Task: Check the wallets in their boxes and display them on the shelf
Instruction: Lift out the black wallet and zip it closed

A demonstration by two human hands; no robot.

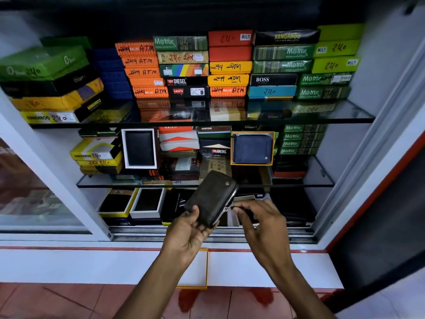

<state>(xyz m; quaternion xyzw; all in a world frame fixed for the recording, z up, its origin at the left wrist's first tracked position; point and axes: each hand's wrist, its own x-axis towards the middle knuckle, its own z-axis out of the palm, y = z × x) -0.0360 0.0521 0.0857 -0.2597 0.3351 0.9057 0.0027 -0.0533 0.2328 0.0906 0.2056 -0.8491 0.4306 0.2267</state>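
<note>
A dark olive zip-around wallet (210,196) is held tilted in front of the lower shelf by my left hand (188,229), thumb on its face. My right hand (259,224) pinches the zip pull at the wallet's lower right edge. Below my left forearm an open white box with an orange rim (200,270) leans against the white ledge. On the middle glass shelf (96,183) a blue wallet stands upright in an orange-rimmed box (252,148), and a black wallet stands in a white-rimmed box (139,148).
The top glass shelf (358,116) carries tight stacks of closed coloured wallet boxes. More boxes fill the middle shelf, and open boxes with black wallets (132,202) sit on the bottom level. A sliding glass door (34,192) is at the left, red floor tiles below.
</note>
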